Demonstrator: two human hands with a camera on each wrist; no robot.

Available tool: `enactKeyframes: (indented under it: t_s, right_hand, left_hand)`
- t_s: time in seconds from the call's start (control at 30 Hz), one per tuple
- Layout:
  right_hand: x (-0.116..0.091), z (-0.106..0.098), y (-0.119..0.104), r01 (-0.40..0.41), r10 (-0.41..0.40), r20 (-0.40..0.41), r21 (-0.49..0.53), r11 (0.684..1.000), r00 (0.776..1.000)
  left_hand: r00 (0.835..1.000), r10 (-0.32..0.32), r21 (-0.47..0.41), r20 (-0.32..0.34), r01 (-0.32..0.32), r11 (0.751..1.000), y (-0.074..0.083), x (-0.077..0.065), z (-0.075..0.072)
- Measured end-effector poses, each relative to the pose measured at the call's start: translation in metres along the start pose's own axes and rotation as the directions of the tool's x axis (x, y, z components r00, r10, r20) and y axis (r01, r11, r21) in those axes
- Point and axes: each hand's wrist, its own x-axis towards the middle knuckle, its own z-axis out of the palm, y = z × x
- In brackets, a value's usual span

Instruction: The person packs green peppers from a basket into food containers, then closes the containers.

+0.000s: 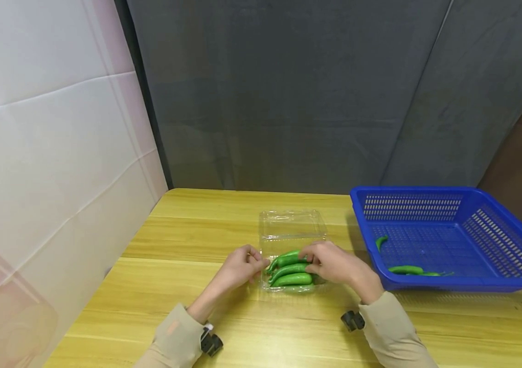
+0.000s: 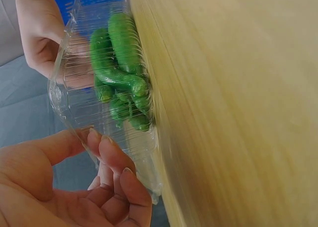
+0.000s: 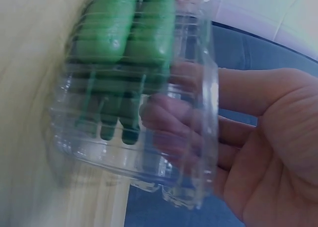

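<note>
A clear plastic clamshell box (image 1: 267, 287) lies on the table with its lid (image 1: 292, 224) folded back. Several green chili peppers (image 1: 292, 279) lie side by side in its base. At the box's left edge, my left hand (image 1: 240, 267) pinches the thin rim between thumb and fingertips, as the left wrist view shows. My right hand (image 1: 336, 263) reaches over the right wall, and its thumb and fingers pinch the end of a green chili pepper (image 3: 149, 43) inside. Peppers and plastic partly hide those fingertips.
To the right stands a blue plastic basket (image 1: 426, 281) with slotted sides. A few green chili peppers (image 1: 405, 269) lie in it near the front and left walls. The wooden table (image 1: 187, 230) meets a grey curtain (image 1: 265, 102) at the back and a pale cloth (image 1: 58, 153) at left.
</note>
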Motion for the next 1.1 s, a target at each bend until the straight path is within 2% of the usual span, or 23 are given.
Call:
enactKeyframes:
  t_s: [0.1, 0.33, 0.6, 0.93, 1.1]
  right_hand:
    - [-0.001, -0.003, 0.000, -0.005, 0.005, -0.006, 0.015, 1.000, 1.000]
    - [-0.006, -0.011, -0.002, 0.037, -0.037, -0.053, -0.003, 0.999, 0.998]
    - [-0.012, -0.020, 0.002, 0.003, -0.005, -0.099, -0.025, 1.000, 0.995]
    - [-0.023, -0.036, 0.005, -0.007, -0.006, -0.197, -0.066, 0.998, 0.980]
    - [-0.028, -0.043, 0.007, -0.021, 0.006, -0.221, -0.062, 0.998, 0.975]
  left_hand:
    - [1.000, 0.002, 0.007, -0.002, -0.002, 1.000, 0.000, 0.000, 0.000]
    - [1.000, 0.002, 0.009, 0.005, -0.002, 1.000, -0.001, 0.001, 0.000]
    - [1.000, 0.010, 0.015, 0.014, -0.010, 1.000, 0.000, 0.000, 0.000]
    - [1.000, 0.009, 0.014, -0.003, -0.008, 1.000, 0.001, 0.000, 0.001]
    - [1.000, 0.010, 0.010, -0.003, -0.010, 1.000, 0.001, -0.001, 0.000]
